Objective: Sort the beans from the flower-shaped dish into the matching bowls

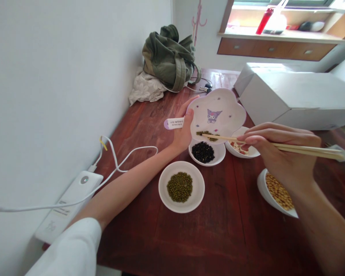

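My left hand [184, 128] grips the rim of a white flower-shaped plate [227, 111] with a purple edge, holding it tilted above the table. A small heap of green mung beans [213, 137] lies at the plate's lower edge. In my right hand [287, 153] is a pair of chopsticks [301, 148], their tips at those beans; a dark speck shows at the tips. Below stand a bowl of black beans [203, 152], partly under the plate, and a bowl of mung beans [179, 187]. A bowl of reddish and pale pieces [238, 147] is partly hidden by the plate and my right hand.
A bowl of yellow soybeans [278, 191] stands under my right wrist. A white box [304, 92] fills the back right. The green bag [169, 57] sits on a cloth at the back left. A white power bank [71, 203] and its cable lie along the wall.
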A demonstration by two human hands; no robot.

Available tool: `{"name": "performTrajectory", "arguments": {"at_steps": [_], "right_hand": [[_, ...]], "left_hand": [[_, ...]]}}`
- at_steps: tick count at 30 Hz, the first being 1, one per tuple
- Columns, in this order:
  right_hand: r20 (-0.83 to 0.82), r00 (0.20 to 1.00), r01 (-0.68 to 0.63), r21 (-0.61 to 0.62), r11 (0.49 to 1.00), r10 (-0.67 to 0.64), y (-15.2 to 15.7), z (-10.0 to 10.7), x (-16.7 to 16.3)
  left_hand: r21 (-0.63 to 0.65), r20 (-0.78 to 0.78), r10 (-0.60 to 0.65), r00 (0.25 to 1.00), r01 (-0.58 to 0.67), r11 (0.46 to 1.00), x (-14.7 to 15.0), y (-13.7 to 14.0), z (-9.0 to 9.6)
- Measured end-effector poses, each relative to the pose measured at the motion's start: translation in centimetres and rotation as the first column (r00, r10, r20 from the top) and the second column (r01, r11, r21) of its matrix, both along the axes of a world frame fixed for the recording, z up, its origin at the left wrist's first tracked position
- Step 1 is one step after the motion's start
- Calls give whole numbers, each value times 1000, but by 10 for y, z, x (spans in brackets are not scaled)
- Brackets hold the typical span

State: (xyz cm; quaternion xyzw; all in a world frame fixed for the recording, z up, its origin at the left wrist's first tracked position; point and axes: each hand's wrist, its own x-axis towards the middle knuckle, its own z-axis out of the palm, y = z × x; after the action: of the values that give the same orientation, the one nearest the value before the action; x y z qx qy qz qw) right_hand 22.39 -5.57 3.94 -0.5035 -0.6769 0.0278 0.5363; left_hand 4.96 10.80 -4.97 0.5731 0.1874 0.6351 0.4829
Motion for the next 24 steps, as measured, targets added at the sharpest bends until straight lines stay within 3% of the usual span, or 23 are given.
{"name": "performTrajectory", "arguments": {"at_steps": [6,24], "right_hand": [[32,999,-21,-23,1000,22,1,-6,2],[85,987,-132,-15,991,133,-1,-6,1]], "left_hand": [[-7,26,-45,999,45,999,0,-1,0],[58,42,-26,999,23,998,-3,-2,4]]}}
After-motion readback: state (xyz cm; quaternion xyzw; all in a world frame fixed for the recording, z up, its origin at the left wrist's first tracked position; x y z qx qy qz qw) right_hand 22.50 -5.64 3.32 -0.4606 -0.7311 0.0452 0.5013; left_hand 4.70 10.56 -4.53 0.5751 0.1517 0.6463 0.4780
